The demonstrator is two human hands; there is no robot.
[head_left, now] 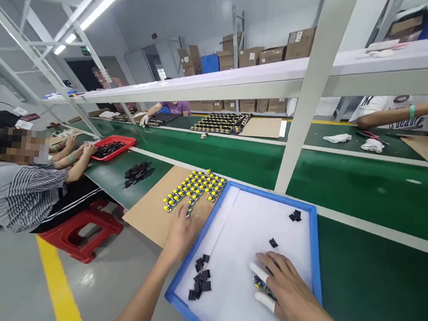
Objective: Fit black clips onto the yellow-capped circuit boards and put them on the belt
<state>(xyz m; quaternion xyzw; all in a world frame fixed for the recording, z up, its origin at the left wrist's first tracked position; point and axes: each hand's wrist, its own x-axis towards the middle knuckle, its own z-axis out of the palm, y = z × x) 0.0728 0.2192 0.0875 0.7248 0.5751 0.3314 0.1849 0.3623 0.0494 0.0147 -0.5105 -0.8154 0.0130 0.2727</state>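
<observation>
A worker's left hand (180, 232) stretches flat across a brown cardboard sheet (148, 217), fingertips at the near edge of a cluster of yellow-capped small parts (196, 185); whether it grips one cannot be told. The right hand (287, 287), fingers half-curled in white cots, pinches a small green-and-dark part (261, 284) inside a blue-rimmed white tray (271, 193), near loose black square pieces (200, 279).

Almost no lettering legible from here
Black print on the white T-shirt (393, 111) is partly hidden and unreadable; the carton labels (298, 36) are too small.
</observation>
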